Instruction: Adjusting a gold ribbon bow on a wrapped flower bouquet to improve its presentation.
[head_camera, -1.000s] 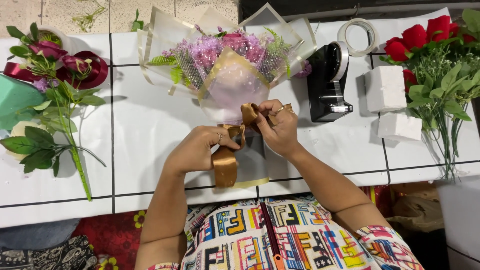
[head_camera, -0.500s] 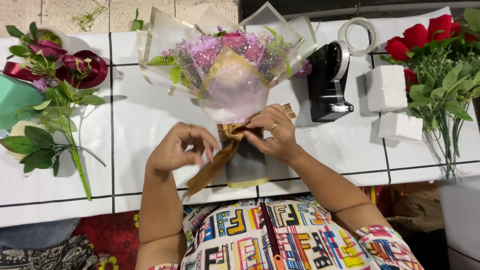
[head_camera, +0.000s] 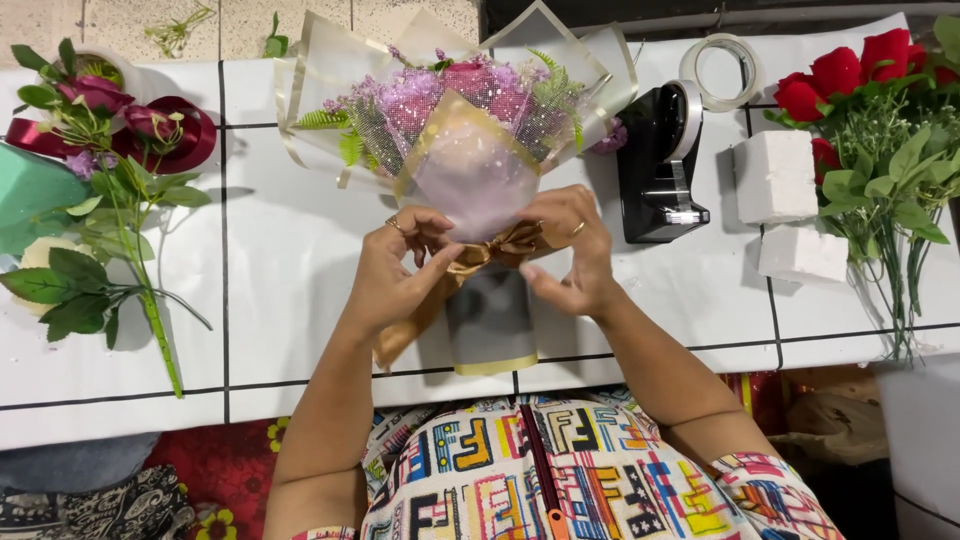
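Both your hands, left hand (head_camera: 395, 275) and right hand (head_camera: 570, 262), pinch the gold ribbon (head_camera: 492, 250) at the bouquet (head_camera: 470, 150) neck; uneven pull risks loosening the knot, crushing the wrap.

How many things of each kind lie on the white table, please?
Wrapped bouquet: 1
Gold ribbon: 1
White foam blocks: 2
Black tape dispenser: 1
Loose tape roll: 1
Total: 6

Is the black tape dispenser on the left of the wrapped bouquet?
No, the black tape dispenser stands on the white table to the right of the wrapped bouquet, near white foam blocks.
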